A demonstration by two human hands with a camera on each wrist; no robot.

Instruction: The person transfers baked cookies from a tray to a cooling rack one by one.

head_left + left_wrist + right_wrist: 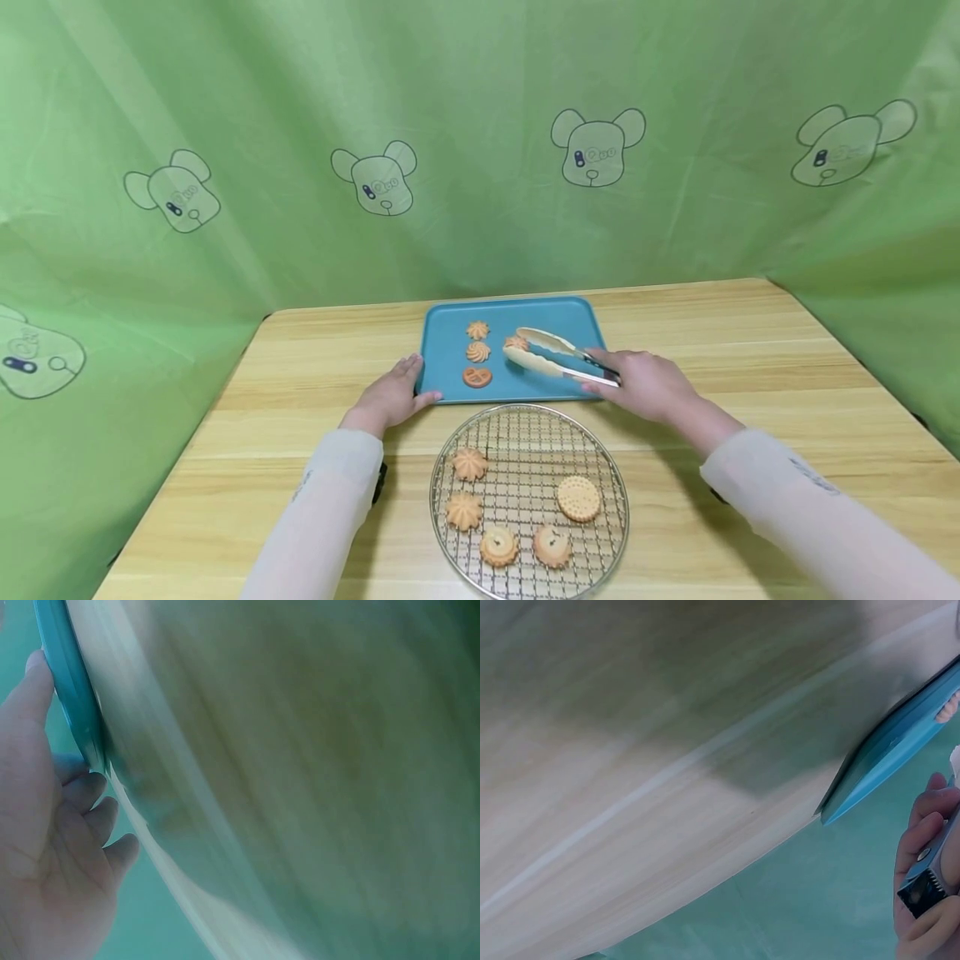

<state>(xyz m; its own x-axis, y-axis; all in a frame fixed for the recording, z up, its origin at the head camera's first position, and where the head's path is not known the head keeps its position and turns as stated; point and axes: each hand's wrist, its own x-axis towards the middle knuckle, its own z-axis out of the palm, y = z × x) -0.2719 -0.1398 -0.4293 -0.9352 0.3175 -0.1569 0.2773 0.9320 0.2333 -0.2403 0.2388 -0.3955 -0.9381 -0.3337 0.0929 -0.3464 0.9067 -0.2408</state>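
My right hand (648,385) grips a pair of tongs (534,362) with pale tips and metal arms. Between the tips, over the middle of the blue tray (558,315), is a flower-shaped cookie (517,342); whether it touches the tray I cannot tell. On the tray's left part a flower-shaped cookie (477,330), a swirl cookie (478,352) and a pretzel-shaped cookie (477,377) form a column. My left hand (390,396) touches the tray's front left corner, thumb along the front edge, fingers extended by the left side. The right wrist view shows the tongs' black handle end (924,894).
A round wire cooling rack (525,467) sits in front of the tray, bearing several cookies, among them a round dotted biscuit (579,498) at its right. Wooden table (300,367) lies beneath everything. A green curtain (480,233) with bear-head prints hangs behind and at both sides.
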